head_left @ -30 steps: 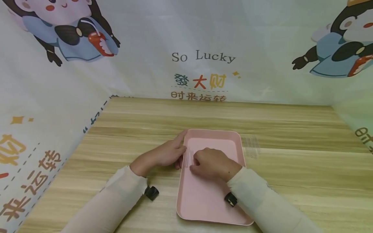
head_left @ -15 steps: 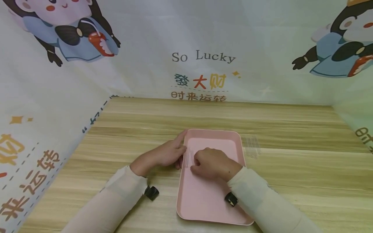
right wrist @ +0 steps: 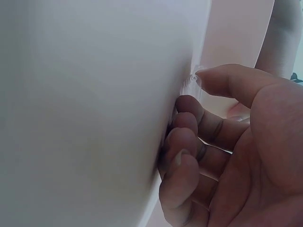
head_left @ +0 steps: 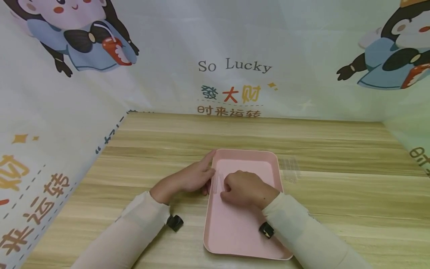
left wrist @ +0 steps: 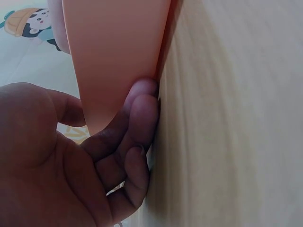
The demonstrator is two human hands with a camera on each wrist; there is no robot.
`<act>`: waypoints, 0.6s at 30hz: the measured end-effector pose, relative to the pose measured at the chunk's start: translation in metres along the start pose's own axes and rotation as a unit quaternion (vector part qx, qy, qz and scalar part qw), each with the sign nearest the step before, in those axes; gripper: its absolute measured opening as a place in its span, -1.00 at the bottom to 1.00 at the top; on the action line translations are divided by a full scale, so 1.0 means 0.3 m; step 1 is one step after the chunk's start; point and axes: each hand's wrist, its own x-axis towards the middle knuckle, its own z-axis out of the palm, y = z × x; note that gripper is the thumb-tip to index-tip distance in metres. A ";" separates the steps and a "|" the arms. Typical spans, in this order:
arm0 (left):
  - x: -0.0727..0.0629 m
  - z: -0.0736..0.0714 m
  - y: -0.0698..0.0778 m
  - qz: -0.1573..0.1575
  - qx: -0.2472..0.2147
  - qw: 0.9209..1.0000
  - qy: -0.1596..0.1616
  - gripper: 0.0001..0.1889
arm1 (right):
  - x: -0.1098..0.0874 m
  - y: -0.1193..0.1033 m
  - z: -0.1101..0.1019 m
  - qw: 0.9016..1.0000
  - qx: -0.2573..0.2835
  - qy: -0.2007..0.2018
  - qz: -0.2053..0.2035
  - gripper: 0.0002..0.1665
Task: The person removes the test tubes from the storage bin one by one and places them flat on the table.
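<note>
A pink rectangular tray (head_left: 248, 231) lies on the table, its long side running away from me. My left hand (head_left: 193, 177) grips its left edge, and in the left wrist view the curled fingers (left wrist: 143, 113) lie against the outer wall near the tabletop. Inside the tray, my right hand (head_left: 246, 188) is bent low over the floor by the left wall. Small clear tubes (head_left: 216, 184) lie along that wall. In the right wrist view, the thumb and index finger pinch the end of a clear tube (right wrist: 191, 84); most of it is hidden.
Several more clear tubes (head_left: 290, 169) lie side by side on the wooden table (head_left: 352, 209), just right of the tray. Printed cloth (head_left: 235, 45) walls in the back and both sides. A black wrist camera (head_left: 175, 223) hangs by the left sleeve.
My right hand has shifted very slightly to the right, off the tray's left wall. The left hand and the tray have stayed still.
</note>
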 end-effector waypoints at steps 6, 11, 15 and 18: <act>0.005 -0.003 0.000 -0.005 0.003 1.000 -0.001 -0.27 | -0.002 0.001 -0.003 1.000 -0.002 0.001 0.003 -0.58; 0.008 -0.003 -0.005 -0.006 0.005 1.000 0.000 -0.28 | -0.002 0.001 -0.004 1.000 -0.002 0.002 0.008 -0.58; 0.006 -0.002 -0.008 -0.008 0.007 1.000 -0.001 -0.28 | -0.001 0.002 -0.001 1.000 -0.002 0.000 0.009 -0.59; 0.006 -0.002 -0.008 -0.009 0.011 1.000 0.001 -0.28 | 0.000 0.003 0.000 1.000 -0.003 0.001 0.011 -0.59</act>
